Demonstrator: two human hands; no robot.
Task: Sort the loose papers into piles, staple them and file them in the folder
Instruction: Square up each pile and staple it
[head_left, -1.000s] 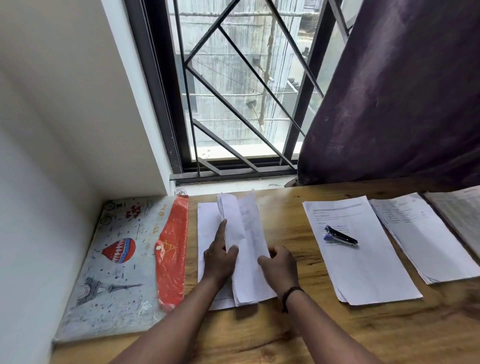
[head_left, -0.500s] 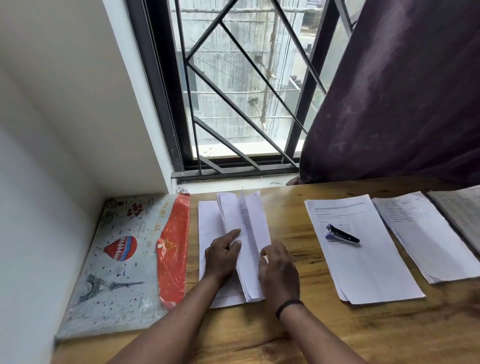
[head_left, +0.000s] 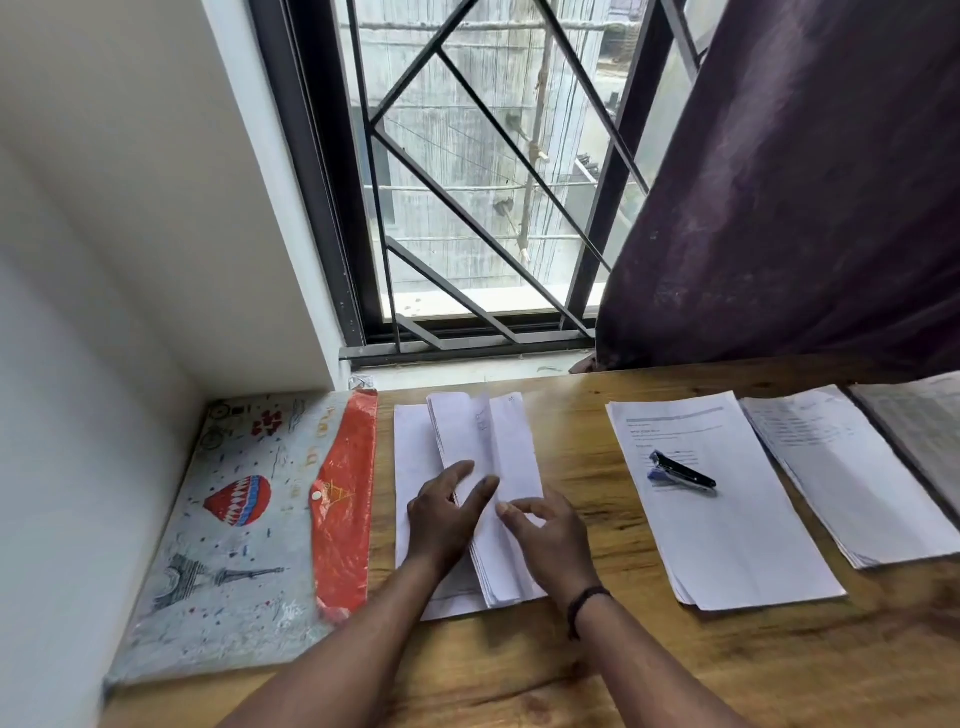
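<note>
Landmark = the folded stack of papers (head_left: 483, 483) lying on the wooden desk (head_left: 623, 665), just below the window (head_left: 483, 171).

Left hand (head_left: 441, 519) rests on the stack's left half, fingers straight & spread, pressing the sheets flat; its fingertips reach the centre crease. Right hand (head_left: 550, 540) sits on the stack's right half, near the front edge, thumb & forefinger curled together, pinching the edge of the top sheet. A dark band (head_left: 584, 603) circles the right wrist.

The stack lies on a flat white sheet (head_left: 410, 467), which shows to its left and at the near edge.

Left of the stack, touching that sheet: the folder (head_left: 234, 545), pale w/ a balloon & tower print, red flap w/ a snap button facing the stack, pushed against the wall (head_left: 78, 364).

Right of the stack, well apart: a pile of printed pages (head_left: 727, 535) w/ a black-and-blue stapler (head_left: 680, 473) lying on its upper part. Further right, a second pile (head_left: 852, 483), just beside the first. A third one (head_left: 919, 421) is cut by the frame edge.

Behind those piles, right of the window, hangs a dark purple curtain (head_left: 805, 182).
</note>
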